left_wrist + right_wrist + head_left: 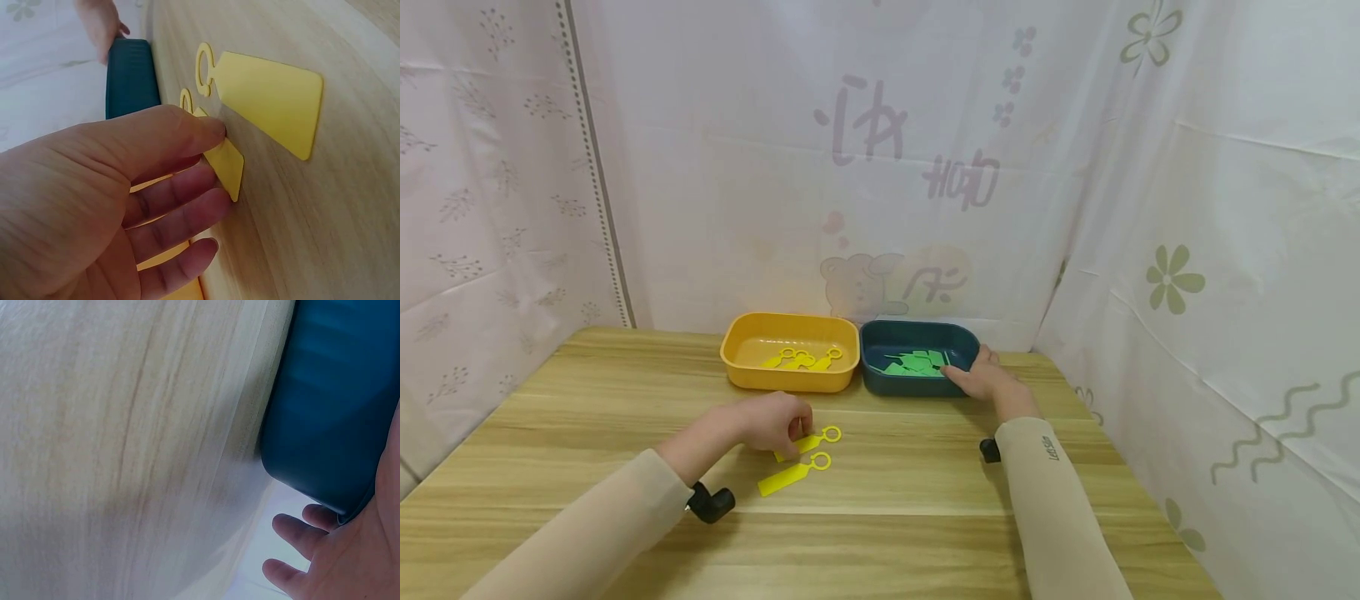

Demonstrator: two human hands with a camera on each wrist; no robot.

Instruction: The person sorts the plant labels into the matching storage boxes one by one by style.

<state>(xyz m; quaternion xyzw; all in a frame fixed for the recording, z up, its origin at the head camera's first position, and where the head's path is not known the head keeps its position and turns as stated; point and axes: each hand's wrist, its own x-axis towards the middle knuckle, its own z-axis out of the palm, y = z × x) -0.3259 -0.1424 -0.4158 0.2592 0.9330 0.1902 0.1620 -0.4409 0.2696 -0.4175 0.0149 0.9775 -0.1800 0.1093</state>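
Note:
My left hand (777, 423) pinches a yellow tag (228, 165) with a ring-shaped end, with the thumb on its face. Just in front of it, a second yellow tag (782, 479) lies flat on the table. At the right end of the dark teal bin (917, 387), my right hand (987, 377) holds the rim, its thumb over the inner side and its fingers (300, 534) outside the end wall. Several green tags (916, 363) lie inside that bin. The right thumb is hidden in the right wrist view.
A yellow-orange bin (790, 381) with several yellow tags (801, 360) stands left of the teal bin, side by side with it. Both are near the back edge of the wooden table (887, 542). Printed white curtains (700, 208) hang behind and at the sides.

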